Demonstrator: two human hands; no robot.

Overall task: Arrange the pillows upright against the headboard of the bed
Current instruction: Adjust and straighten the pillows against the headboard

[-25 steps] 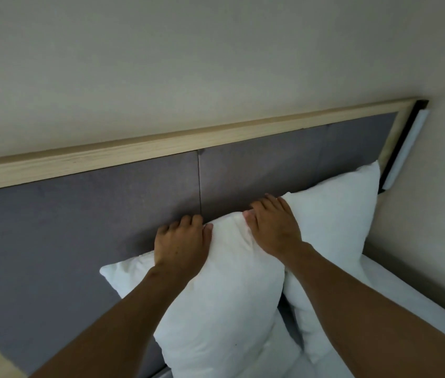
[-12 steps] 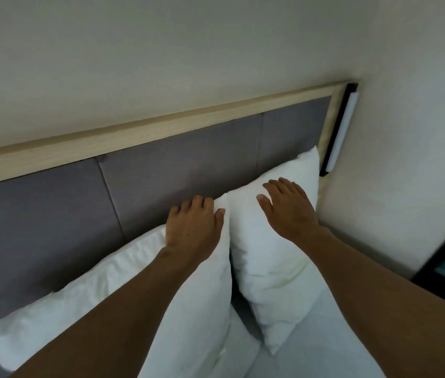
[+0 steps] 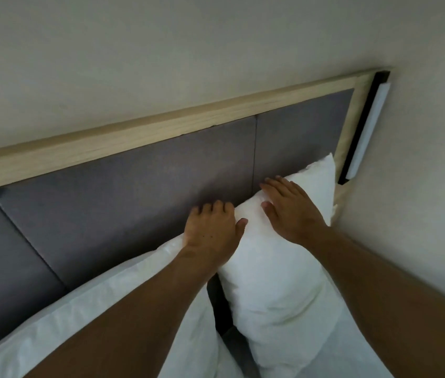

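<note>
Against the grey headboard both pillows now stand upright, the left hand curled over the left pillow, the right hand shifted flat, open, onto the right pillow.

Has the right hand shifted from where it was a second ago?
Yes. The right hand was on the pillow nearer the middle of the headboard; now it lies flat on the right pillow, closer to the headboard's right end.
</note>
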